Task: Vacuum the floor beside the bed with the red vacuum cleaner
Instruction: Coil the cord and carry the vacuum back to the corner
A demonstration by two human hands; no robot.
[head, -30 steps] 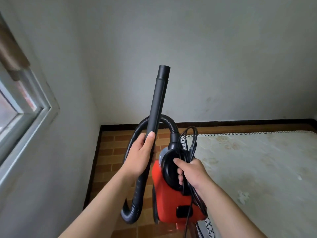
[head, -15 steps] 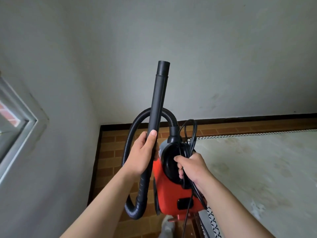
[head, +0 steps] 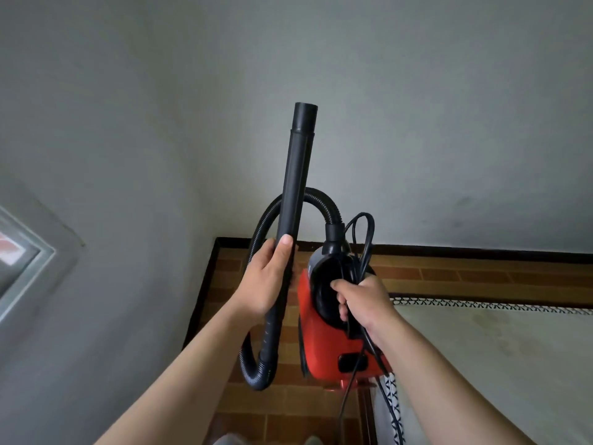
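Two bare hands are seen holding the appliance up before a plain grey wall [head: 417,123]. The left hand [head: 269,277] is wrapped round a smooth, rigid black tube [head: 296,181], which is held nearly upright with its collared open end at the top; the thumb is laid along the tube's front. From the tube's lower end a ribbed black hose [head: 256,364] is looped down, then up behind the tube and over into the neck of the red vacuum cleaner [head: 324,345], a glossy plastic body with a black oval top. The right hand [head: 365,300] is clenched on the cleaner's black handle, with a bundled black cord [head: 362,232] gripped against it; loops stand above the fist and a strand hangs below. The cleaner is carried above the brick-patterned floor [head: 449,271], beside the bed [head: 497,364], whose pale, stained mattress is trimmed with a black-and-white criss-cross border. Small marks on the tube's lower part are too fine to be read. The handle is largely hidden by the fingers, a window frame [head: 29,261] is cut off at the left, and pale shapes at the bottom edge cannot be made out.
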